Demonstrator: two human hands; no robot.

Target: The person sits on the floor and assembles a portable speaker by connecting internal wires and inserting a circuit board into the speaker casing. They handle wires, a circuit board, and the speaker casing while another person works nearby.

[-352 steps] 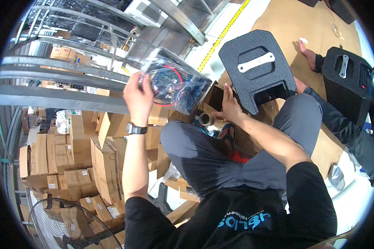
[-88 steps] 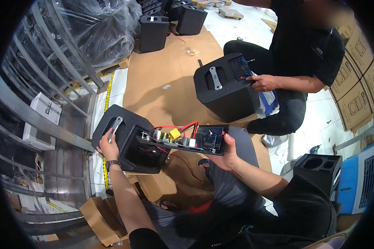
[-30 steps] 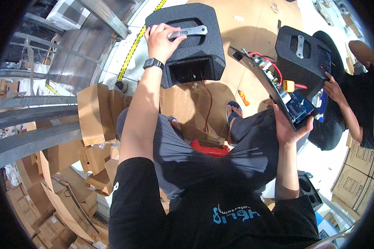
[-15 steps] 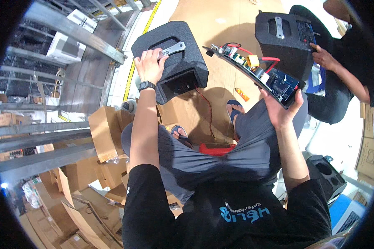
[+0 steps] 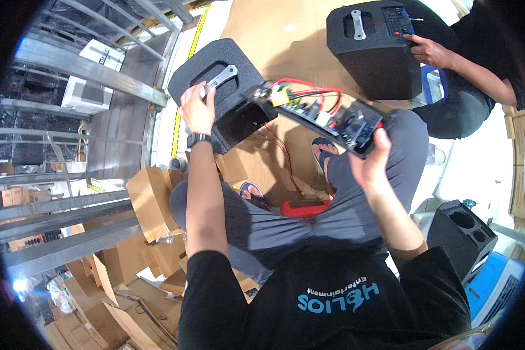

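While the circuit panel (image 5: 321, 116) hangs wired beside the speaker cabinet (image 5: 224, 93) on the cardboard, my right hand (image 5: 370, 160) grips its edge and my left hand (image 5: 197, 108) clasps the cabinet handle (image 5: 219, 79) — fitting stage, I judge; next it probably needs aligning with the opening — partly hidden.

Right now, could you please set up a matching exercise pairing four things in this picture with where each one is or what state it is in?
Things:
1. speaker box
2. circuit board
3. second speaker box
4. red tool

Places or states:
A. lying on the cardboard between the person's legs
B. gripped at its metal handle by the left hand
C. touched by a co-worker's hand
D. held up by the right hand, red wires attached

Pairs: 1-B, 2-D, 3-C, 4-A
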